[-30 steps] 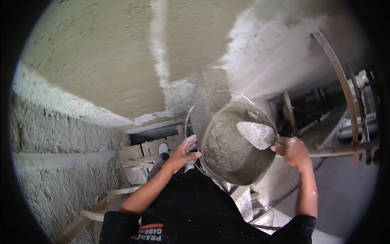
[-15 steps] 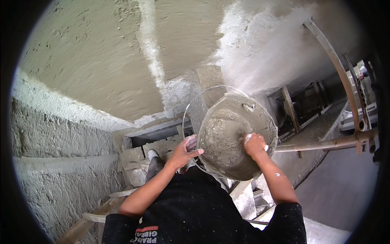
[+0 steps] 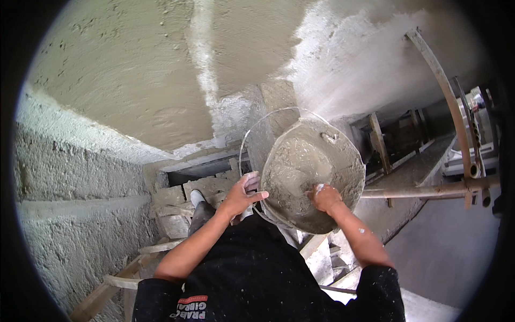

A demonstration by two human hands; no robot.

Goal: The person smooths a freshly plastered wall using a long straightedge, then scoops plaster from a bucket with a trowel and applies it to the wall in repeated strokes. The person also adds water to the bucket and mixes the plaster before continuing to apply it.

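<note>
Head view: bucket at one o'clock from the shirt; left hand spread at its nine-o'clock rim, probably steadying it; right hand curled over the mortar at five o'clock, whether pinching anything I cannot tell.

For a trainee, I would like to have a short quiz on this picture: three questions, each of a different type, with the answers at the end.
1. Multiple choice. Where is the person's left hand?
A) inside the bucket
B) at the left edge of the bucket
C) at the right edge of the bucket

2. True or false? The right hand is over the grey mix in the bucket.

3. Fill in the gap: the person's shirt is ____ in colour, with small light specks.

Key: 1. B; 2. True; 3. black.
</note>
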